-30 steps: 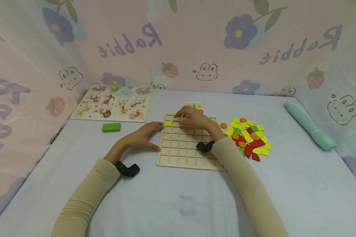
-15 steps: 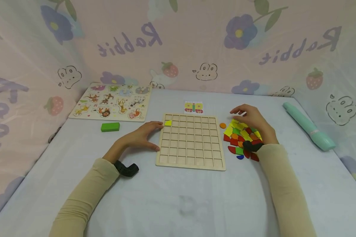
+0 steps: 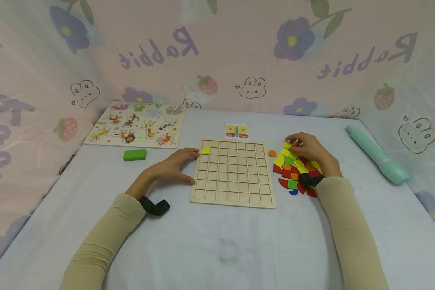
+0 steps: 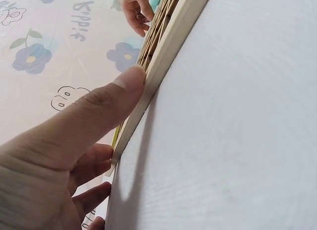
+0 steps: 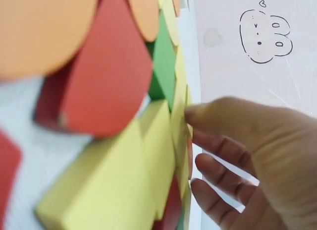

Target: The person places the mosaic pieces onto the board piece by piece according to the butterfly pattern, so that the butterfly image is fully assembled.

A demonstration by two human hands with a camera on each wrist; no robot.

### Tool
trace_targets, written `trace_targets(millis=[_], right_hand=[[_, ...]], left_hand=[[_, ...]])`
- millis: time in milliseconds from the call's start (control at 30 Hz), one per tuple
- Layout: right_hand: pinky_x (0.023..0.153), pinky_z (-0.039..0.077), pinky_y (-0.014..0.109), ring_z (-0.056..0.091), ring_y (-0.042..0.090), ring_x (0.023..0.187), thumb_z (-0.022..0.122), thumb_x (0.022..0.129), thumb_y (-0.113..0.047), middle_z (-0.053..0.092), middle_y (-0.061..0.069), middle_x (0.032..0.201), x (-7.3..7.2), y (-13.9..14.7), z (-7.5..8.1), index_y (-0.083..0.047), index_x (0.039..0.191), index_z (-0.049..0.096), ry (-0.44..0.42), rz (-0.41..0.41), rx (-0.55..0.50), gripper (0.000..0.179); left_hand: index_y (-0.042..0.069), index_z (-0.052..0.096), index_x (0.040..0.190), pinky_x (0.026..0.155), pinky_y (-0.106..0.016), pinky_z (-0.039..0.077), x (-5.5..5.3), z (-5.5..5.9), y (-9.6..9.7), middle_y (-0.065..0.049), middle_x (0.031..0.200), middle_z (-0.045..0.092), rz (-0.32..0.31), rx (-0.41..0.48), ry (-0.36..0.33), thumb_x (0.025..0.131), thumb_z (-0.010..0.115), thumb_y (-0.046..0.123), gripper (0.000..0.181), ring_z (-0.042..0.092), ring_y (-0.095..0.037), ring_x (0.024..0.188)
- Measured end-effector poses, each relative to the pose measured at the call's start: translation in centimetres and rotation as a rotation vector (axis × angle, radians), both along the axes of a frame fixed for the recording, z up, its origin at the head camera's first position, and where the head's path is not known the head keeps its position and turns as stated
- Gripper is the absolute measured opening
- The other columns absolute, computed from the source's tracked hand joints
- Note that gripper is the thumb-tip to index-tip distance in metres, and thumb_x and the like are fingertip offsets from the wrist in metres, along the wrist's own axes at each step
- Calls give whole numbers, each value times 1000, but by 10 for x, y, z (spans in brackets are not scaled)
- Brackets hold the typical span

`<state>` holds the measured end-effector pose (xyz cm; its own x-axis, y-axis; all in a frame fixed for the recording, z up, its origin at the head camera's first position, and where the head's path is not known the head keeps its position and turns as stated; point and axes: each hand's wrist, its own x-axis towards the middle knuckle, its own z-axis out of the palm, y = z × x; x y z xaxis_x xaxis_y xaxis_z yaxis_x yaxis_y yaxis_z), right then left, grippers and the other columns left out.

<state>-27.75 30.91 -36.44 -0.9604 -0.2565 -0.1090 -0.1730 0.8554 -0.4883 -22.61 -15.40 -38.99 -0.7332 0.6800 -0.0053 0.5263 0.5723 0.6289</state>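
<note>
A square wooden grid board (image 3: 233, 173) lies in front of me, with a yellow piece (image 3: 205, 150) in a cell near its far left corner. My left hand (image 3: 171, 166) rests at the board's left edge, thumb and fingers spread; in the left wrist view its thumb (image 4: 99, 108) touches the wooden rim. To the right, my right hand (image 3: 309, 150) is over the far side of a pile of coloured shape pieces (image 3: 286, 174). The right wrist view shows its thumb (image 5: 223, 116) at the yellow pieces (image 5: 179, 116), other fingers loosely bent beside them.
A butterfly pattern card (image 3: 237, 131) lies behind the board. An animal puzzle (image 3: 137, 125) and a green block (image 3: 135, 155) are at left. An orange disc (image 3: 272, 153) sits between board and pile. A mint-green, tube-shaped object (image 3: 377, 154) lies at far right.
My right hand has left the board, moved right to the pile, then lowered onto its far yellow pieces. The left hand stays at the board's edge.
</note>
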Motion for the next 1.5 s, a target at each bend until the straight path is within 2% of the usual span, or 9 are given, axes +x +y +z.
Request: trace_targets(millis=[100, 200, 333, 500, 633, 800, 900, 1133, 1500], right_hand=[[74, 49, 34, 47, 31, 96, 62, 90, -16, 53, 20, 113, -1, 0, -2, -2, 126, 54, 6, -5, 6, 40], [74, 49, 35, 46, 31, 95, 63, 89, -20, 54, 19, 110, -1, -5, -1, -3, 123, 57, 7, -56, 1, 38], [77, 46, 39, 46, 31, 95, 67, 86, -21, 57, 19, 106, -4, -26, 5, -2, 117, 61, 72, -75, -49, 37], [83, 43, 44, 52, 31, 93, 70, 82, -16, 62, 18, 103, -8, -75, 14, -1, 109, 65, 202, 74, -130, 32], [79, 44, 40, 54, 30, 90, 72, 80, -14, 64, 14, 101, -10, -123, 16, -2, 106, 68, 245, 216, -198, 29], [78, 45, 38, 55, 27, 90, 70, 80, -16, 66, 9, 98, -9, -171, 16, -6, 105, 69, 221, 373, -220, 27], [79, 46, 38, 56, 24, 91, 70, 79, -17, 65, 6, 99, -9, -189, 14, -8, 105, 70, 187, 415, -196, 27], [76, 48, 36, 57, 18, 88, 72, 78, -23, 66, 2, 97, -13, -205, 4, -13, 103, 71, 121, 382, -98, 26], [77, 49, 32, 58, 18, 89, 74, 80, -21, 67, 2, 100, -13, -207, -1, -11, 100, 70, 99, 407, -123, 23]], left_hand=[[6, 38, 140, 114, -46, 14, 0, -1, 0, -10, 150, 28, 0, -1, -1, 71, 80, 36, 86, 18, -28, 140], [5, 38, 140, 113, -47, 15, 0, -1, 0, -11, 150, 28, -4, 0, 3, 71, 80, 36, 86, 19, -29, 139], [5, 38, 140, 113, -48, 15, 1, 1, -1, -11, 150, 27, -4, -2, 1, 71, 80, 37, 86, 18, -29, 140], [6, 37, 140, 113, -48, 15, 0, 1, 0, -10, 150, 27, -7, -2, 1, 71, 80, 38, 87, 18, -28, 140], [7, 37, 141, 113, -47, 16, 0, 0, 1, -9, 150, 26, -6, -6, 4, 71, 80, 38, 87, 18, -27, 140], [6, 37, 140, 113, -46, 15, 0, 0, 0, -9, 150, 27, -3, 3, -1, 71, 80, 36, 87, 18, -27, 140], [7, 37, 140, 113, -47, 15, 0, 0, 0, -9, 150, 27, -3, 10, -6, 71, 80, 37, 87, 18, -28, 139], [8, 37, 140, 113, -48, 16, 1, 0, 0, -8, 150, 26, 5, 2, -9, 71, 80, 38, 86, 18, -28, 140], [6, 38, 139, 113, -48, 16, 1, 1, 0, -10, 150, 27, 1, 10, -6, 72, 80, 37, 85, 19, -28, 139]])
